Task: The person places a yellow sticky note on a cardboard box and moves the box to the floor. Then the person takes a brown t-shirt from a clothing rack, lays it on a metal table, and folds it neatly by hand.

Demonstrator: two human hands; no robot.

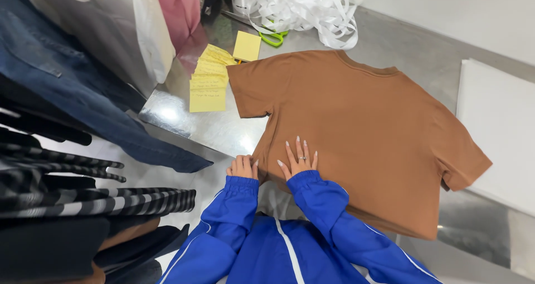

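A brown shirt (356, 133) lies flat on the metal tabletop (212, 128), its hem toward the person. The right hand (299, 160) rests on the shirt near the hem corner, fingers spread and released, grasping nothing. The left hand (243, 166) sits at the shirt's edge beside it, fingers curled; I cannot tell if they pinch the cloth. The shirt looks light, soft and limp; I judge it best taken at hem or shoulders. Yellow notes (209, 86) lie beyond the shirt's sleeve.

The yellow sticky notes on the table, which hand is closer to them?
Left. The left hand sits at the brown T-shirt's hem corner, below the yellow sticky notes; the right hand lies flat on the shirt, farther right.
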